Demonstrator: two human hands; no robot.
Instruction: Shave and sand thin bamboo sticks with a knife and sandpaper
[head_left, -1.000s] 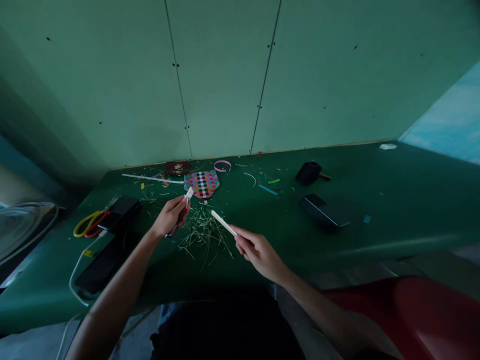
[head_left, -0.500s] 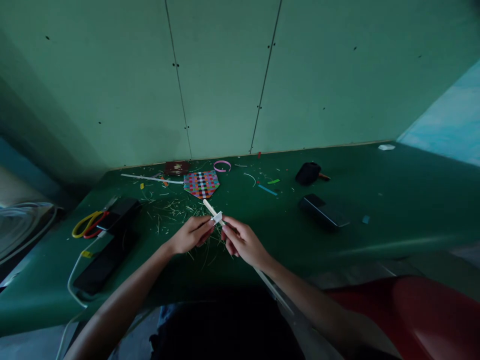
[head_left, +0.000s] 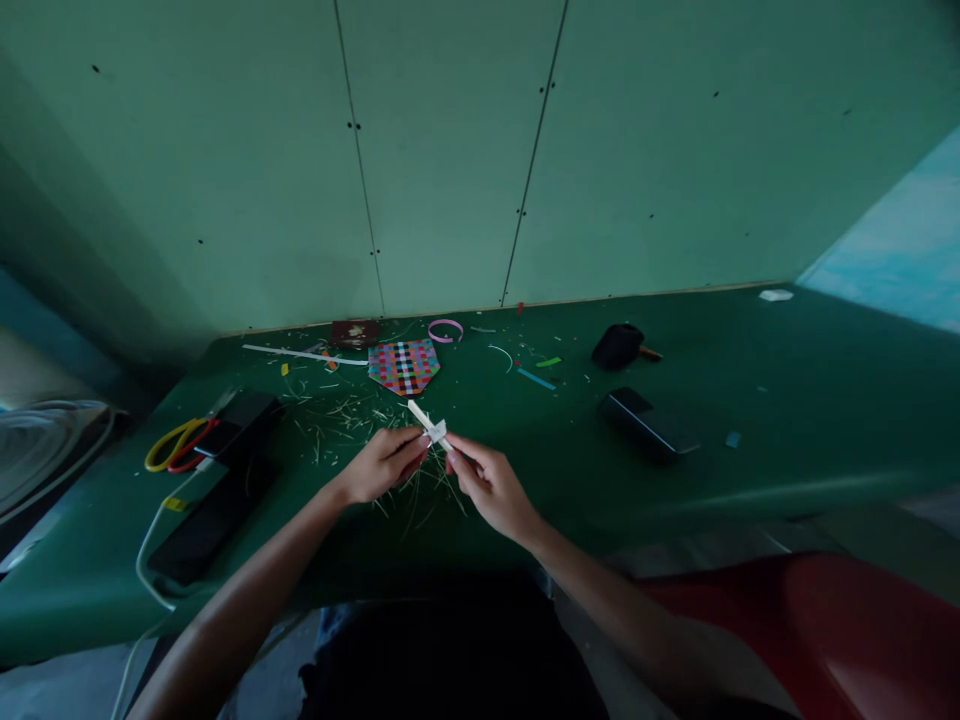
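Over the near middle of the green table, my left hand (head_left: 384, 465) and my right hand (head_left: 496, 488) meet around a narrow pale strip (head_left: 416, 410). A small white piece (head_left: 439, 431) lies across the strip between my fingertips; whether it is wrapped around or only pressed against it, I cannot tell. My left fingers are pinched at the white piece's left side. The right fingers are closed on the strip's lower end, which they partly hide. Just beyond the strip's tip lies a colourful woven piece (head_left: 403, 366) with a pointed lower edge.
Thin pale shavings (head_left: 341, 420) litter the green table (head_left: 810, 400). Scissors with yellow and red handles (head_left: 174, 445) lie left beside black devices (head_left: 202, 525) and a white cable (head_left: 142, 560). To the right are a dark case (head_left: 649, 425), a black object (head_left: 617, 346) and blue scraps (head_left: 535, 379).
My right hand has shifted slightly right and down along the strip. The long pale tail that hung below my right wrist is mostly out of sight. The white piece looks turned a little.
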